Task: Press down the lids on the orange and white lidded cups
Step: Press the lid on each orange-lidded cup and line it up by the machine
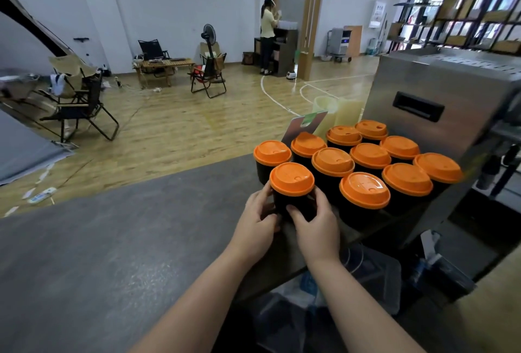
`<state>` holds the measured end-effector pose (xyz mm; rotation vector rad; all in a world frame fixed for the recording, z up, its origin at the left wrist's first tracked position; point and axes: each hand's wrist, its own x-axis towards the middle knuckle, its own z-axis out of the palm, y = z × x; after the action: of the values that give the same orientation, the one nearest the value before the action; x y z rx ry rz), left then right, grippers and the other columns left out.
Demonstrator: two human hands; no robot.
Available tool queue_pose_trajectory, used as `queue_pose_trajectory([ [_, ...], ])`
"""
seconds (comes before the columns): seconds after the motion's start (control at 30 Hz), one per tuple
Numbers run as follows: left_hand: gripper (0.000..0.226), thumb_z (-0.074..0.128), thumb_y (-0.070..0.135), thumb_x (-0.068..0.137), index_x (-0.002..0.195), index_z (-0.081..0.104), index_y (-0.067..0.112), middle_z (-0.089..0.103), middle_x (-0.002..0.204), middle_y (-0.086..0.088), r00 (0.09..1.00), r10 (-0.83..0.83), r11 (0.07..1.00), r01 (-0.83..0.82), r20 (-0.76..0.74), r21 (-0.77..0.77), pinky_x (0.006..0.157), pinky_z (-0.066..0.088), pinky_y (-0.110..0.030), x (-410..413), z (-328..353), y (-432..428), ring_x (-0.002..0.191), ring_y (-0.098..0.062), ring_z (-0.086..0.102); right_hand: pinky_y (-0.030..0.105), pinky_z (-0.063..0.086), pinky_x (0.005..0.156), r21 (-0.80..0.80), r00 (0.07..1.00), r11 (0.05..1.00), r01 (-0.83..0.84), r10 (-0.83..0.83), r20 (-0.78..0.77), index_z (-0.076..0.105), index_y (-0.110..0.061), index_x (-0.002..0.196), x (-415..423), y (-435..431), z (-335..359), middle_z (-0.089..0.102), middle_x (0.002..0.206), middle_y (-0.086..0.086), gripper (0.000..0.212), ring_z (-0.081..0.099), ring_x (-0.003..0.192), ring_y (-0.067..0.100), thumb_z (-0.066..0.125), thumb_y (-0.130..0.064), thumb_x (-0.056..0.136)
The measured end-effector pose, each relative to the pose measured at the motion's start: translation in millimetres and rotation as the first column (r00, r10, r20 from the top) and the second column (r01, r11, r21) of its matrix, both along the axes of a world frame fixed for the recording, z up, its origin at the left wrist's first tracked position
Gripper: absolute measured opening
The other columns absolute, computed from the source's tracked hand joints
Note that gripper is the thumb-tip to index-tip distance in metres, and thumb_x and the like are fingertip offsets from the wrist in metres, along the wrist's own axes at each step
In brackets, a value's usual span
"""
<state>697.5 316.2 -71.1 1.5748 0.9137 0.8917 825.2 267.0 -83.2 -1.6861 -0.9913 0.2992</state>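
Several black cups with orange lids (332, 161) stand in rows on the grey counter (112, 240) at the right. The nearest cup (292, 179) is at the front left of the group. My left hand (258, 224) wraps its left side and my right hand (315, 223) wraps its right and front side, both around the black body below the lid. The lid of this cup sits level on top, untouched by my fingers. No white-lidded cup shows.
A steel machine (439, 99) rises right behind the cups. Pale plastic cup stacks (338, 113) and a card stand (304, 127) lie behind the rows. A clear bin (366, 273) sits below the counter edge. A person stands far off by a cabinet (267, 34).
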Motion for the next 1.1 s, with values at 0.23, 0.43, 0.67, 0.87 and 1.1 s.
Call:
queue_pose_trajectory([
  [0.23,0.080,0.049,0.004,0.090,0.149,0.028,0.054,0.041,0.153,0.013,0.997,-0.010,0.999,0.014,-0.082,0.045,0.103,0.051,-0.041,2.4,-2.7,-0.9,0.131,-0.006,0.050,0.042,0.046,0.109,-0.035,0.998,0.999,0.015,-0.013,0.056,0.047,-0.029,0.148,-0.5,0.9,-0.6,0.058,0.144,-0.004,0.062,0.051,0.134,0.018,0.071,-0.023,0.091],
  [0.43,0.067,0.046,0.001,0.091,0.148,0.041,0.037,0.045,0.149,0.012,0.998,0.062,0.998,-0.062,-0.026,0.010,0.098,0.056,-0.039,-1.1,-2.0,-5.7,0.133,-0.011,0.049,0.033,0.050,0.100,0.054,0.995,0.995,0.089,-0.091,0.037,0.059,-0.022,0.130,-3.8,-5.5,-1.2,0.064,0.128,-0.004,0.043,0.058,0.121,0.014,0.073,-0.021,0.089],
  [0.67,0.036,0.043,-0.003,0.098,0.114,0.064,0.021,0.071,0.107,-0.012,0.976,0.125,0.948,-0.064,0.179,-0.311,0.066,0.059,-0.028,-64.8,9.1,-21.2,0.089,-0.018,0.072,0.027,0.052,0.069,0.137,0.992,0.985,-0.107,0.096,0.085,0.063,-0.031,0.084,-25.0,-28.5,-3.8,0.065,0.082,-0.009,0.012,0.062,0.079,0.009,0.067,-0.024,0.093],
  [0.87,0.029,0.046,-0.001,0.100,0.119,0.060,0.016,0.070,0.094,-0.011,0.980,0.165,0.954,-0.131,0.110,-0.269,0.056,0.056,-0.026,-194.9,9.0,-39.7,0.076,-0.015,0.067,0.017,0.044,0.061,0.095,0.933,0.928,-0.359,0.358,0.030,0.064,-0.026,0.081,-133.6,-21.7,-0.8,0.065,0.075,-0.012,0.018,0.058,0.064,0.005,0.068,-0.012,0.092],
  [1.1,0.028,0.043,-0.002,0.102,0.099,0.066,0.014,0.071,0.087,-0.003,0.945,0.325,0.922,-0.314,0.014,-0.227,0.059,0.051,-0.023,-378.4,21.3,-77.0,0.071,-0.013,0.064,0.019,0.048,0.063,0.053,0.764,0.764,-0.644,0.645,-0.022,0.065,-0.026,0.081,-316.5,-14.4,17.9,0.069,0.077,-0.004,0.019,0.061,0.066,0.005,0.067,-0.011,0.091],
])
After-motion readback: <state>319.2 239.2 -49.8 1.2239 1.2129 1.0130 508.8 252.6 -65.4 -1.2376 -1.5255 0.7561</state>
